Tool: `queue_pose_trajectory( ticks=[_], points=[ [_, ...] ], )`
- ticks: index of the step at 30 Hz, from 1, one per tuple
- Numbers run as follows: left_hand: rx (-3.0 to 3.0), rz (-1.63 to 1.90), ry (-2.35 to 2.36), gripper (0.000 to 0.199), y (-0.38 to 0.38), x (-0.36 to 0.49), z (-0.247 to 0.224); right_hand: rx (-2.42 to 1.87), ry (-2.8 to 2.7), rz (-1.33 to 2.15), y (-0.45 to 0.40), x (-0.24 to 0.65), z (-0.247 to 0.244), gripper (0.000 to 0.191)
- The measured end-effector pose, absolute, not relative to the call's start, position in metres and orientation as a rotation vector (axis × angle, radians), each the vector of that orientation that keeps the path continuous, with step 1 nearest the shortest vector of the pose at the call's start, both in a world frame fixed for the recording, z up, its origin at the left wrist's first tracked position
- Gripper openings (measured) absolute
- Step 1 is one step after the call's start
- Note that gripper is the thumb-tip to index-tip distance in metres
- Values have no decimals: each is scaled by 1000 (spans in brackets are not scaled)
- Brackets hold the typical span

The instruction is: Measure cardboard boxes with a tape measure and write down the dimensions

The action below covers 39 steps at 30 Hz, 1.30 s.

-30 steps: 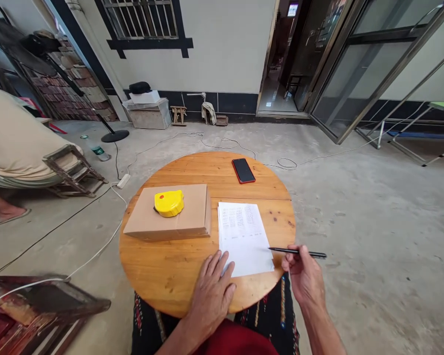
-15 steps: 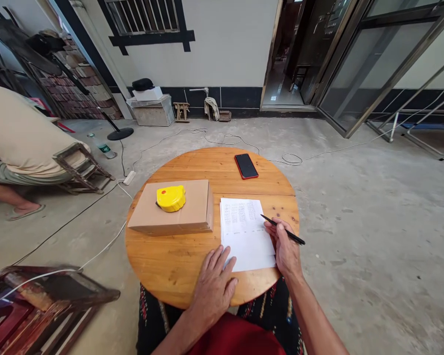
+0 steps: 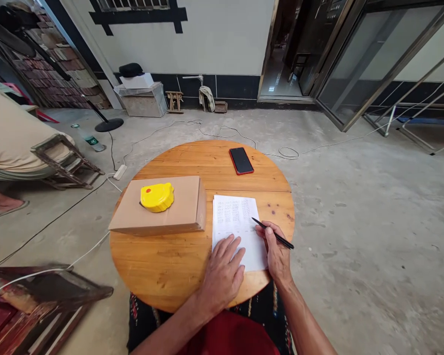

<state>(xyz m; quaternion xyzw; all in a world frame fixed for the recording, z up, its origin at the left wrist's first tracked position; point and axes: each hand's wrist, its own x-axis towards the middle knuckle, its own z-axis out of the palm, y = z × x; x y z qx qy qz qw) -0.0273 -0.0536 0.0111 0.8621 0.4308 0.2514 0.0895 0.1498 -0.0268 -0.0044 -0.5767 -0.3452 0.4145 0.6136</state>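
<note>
My right hand (image 3: 277, 254) grips a black pen (image 3: 277, 236) at the right edge of a sheet of white paper (image 3: 235, 228). The pen's end points up and left over the sheet, where rows of small handwriting fill the upper part. Flat on the lower left of the paper lies my left hand (image 3: 225, 266), fingers stretched out. To the left, a yellow tape measure (image 3: 157, 197) rests on top of a closed cardboard box (image 3: 185, 199). A phone with a red edge (image 3: 241, 160) lies dark-screened beyond the paper.
Everything stands on a round wooden table (image 3: 163, 271). Wooden stools (image 3: 68, 160) and a plastic bottle (image 3: 91, 138) are on the left floor, near a seated person (image 3: 18, 133). Cables (image 3: 85, 199) run across the concrete floor. An open doorway (image 3: 284, 64) is ahead.
My left hand has slid right and up, further onto the paper. My right hand keeps the pen, its tip slightly lower against the written rows. The view has shifted a little.
</note>
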Motion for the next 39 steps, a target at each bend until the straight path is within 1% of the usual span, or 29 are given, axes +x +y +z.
queue_pose_trajectory(
  ticks=[5,10,15,22,28,33,36,39],
  points=[
    [2609,542,1253,42,-38,-3,1,-1342,-850,903,-29,149,-3,33],
    [2643,472,1286,44,-39,-1,-7,-1347,-840,905,-29,149,-2,34],
    [2605,485,1292,42,-40,-2,-3,-1367,-874,925,-30,149,-3,31],
    [2541,523,1262,40,-39,-1,0,-1493,-1005,828,-32,153,-4,22],
    [2518,493,1236,39,-33,-4,7,-1528,-1023,813,-31,153,-2,22],
    [2453,469,1186,33,-22,-3,17,-1516,-1036,820,-31,153,-1,20],
    [2429,551,1228,25,-18,1,12,-1491,-1022,854,-30,155,0,18],
    [2439,600,1240,26,-17,3,4,-1481,-971,936,-26,159,4,19]
  ],
)
